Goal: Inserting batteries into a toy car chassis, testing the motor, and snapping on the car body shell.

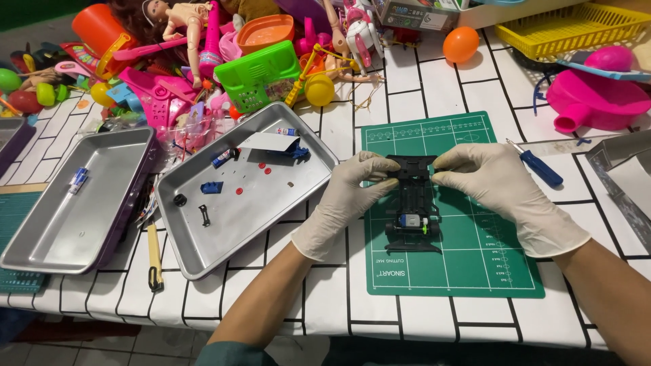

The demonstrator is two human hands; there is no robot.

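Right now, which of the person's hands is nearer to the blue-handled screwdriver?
Right. The right hand grips the black toy car chassis on the green mat, with the blue-handled screwdriver lying just beyond its knuckles. The left hand holds the chassis's other side, farther away.

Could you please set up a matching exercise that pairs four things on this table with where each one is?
Things:
1. toy car chassis
2. screwdriver
3. orange ball
4. small black wheel

Places:
A. in the middle metal tray
B. held in both gloved hands over the green mat
C. on the table just right of the mat
D. at the far edge, beside the yellow basket

Pairs: 1-B, 2-C, 3-D, 4-A
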